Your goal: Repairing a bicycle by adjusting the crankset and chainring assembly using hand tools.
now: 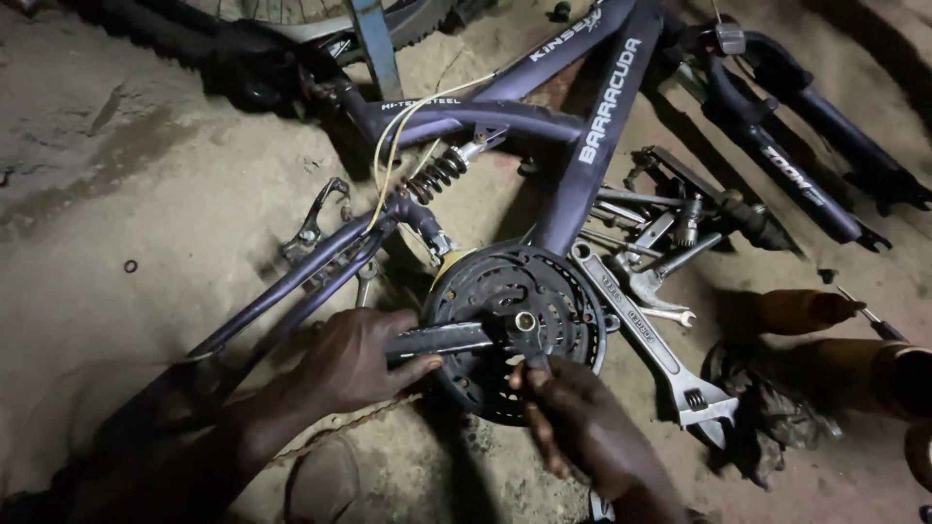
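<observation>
A dark purple bicycle frame (597,116) lies on the dirt floor with its black chainring (573,335) facing up. My left hand (354,359) grips the black crank arm (447,340) that points left from the chainring's hub. My right hand (582,422) is closed around a tool whose tip meets the crank bolt (525,321) at the centre. The tool's body is hidden inside my fist. A coil spring shock (437,175) sits on the frame above the chainring.
An adjustable wrench (646,335) lies right of the chainring, among several spanners (660,247). A suspension fork (786,165) rests at upper right. A dark rag (767,412) and a screwdriver (869,315) lie at right. A brake arm (316,223) lies left.
</observation>
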